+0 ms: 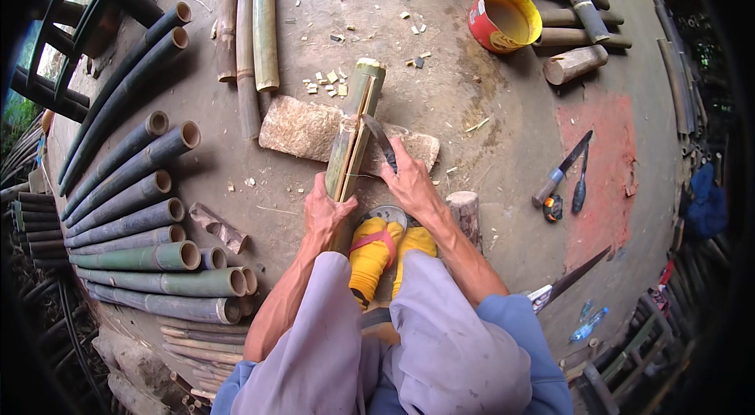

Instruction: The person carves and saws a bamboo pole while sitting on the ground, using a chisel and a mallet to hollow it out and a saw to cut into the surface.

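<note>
A green bamboo pole (366,91) with a long slit along its top rests across a rough wooden block (303,130), pointing away from me. My left hand (325,212) is closed around its near part. In my right hand (413,185) is a dark curved-blade knife (378,136), its tip at the slit in the bamboo. My fingers hide the knife's handle. My feet, in yellow socks (367,267) and sandals, are just right of the pole's near end.
Several bamboo poles (149,220) lie stacked at the left. Three longer ones (266,30) lie ahead. At the far right stands a red-and-yellow bucket (503,18). Knife (563,167), tape measure (553,208), saw (578,273) and bottle (588,325) lie on the right.
</note>
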`<state>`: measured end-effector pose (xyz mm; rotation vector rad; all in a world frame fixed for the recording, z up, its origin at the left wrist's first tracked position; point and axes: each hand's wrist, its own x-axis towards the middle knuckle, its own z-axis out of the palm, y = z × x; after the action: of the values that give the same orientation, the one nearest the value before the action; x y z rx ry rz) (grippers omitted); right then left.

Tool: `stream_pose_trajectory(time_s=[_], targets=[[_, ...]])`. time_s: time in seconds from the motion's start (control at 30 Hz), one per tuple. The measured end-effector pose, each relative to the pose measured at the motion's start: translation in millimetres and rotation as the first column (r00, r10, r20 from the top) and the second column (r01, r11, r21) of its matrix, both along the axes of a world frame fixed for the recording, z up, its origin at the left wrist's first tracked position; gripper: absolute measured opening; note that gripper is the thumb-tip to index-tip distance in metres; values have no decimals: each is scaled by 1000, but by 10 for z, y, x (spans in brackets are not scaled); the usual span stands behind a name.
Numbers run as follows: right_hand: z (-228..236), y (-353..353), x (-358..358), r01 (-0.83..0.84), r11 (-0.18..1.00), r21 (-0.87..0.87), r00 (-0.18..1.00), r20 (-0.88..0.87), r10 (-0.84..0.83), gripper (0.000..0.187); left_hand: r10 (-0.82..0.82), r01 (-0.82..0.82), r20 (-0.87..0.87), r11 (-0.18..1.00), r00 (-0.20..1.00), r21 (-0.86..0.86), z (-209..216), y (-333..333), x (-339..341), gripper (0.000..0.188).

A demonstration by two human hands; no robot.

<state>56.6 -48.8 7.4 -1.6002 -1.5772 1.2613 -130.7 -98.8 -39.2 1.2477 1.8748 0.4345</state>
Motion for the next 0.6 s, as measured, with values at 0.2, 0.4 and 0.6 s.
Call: stream_pose_trajectory(time_s=[0.2,0.4,0.6], targets=[[67,110,35,-29,976,-217,998,-53,18,42,-53,52,-42,998,998,-31,-69,-16,-30,62],[-176,-30,-161,148,976,-163,982,-94,-164,41,-75,76,-72,997,995,5,-18,-21,38,62],[-396,116,-364,143,990,-14,983,-115,-144,29,-7,13,-92,998,996,63,-106,-8,87,61]])
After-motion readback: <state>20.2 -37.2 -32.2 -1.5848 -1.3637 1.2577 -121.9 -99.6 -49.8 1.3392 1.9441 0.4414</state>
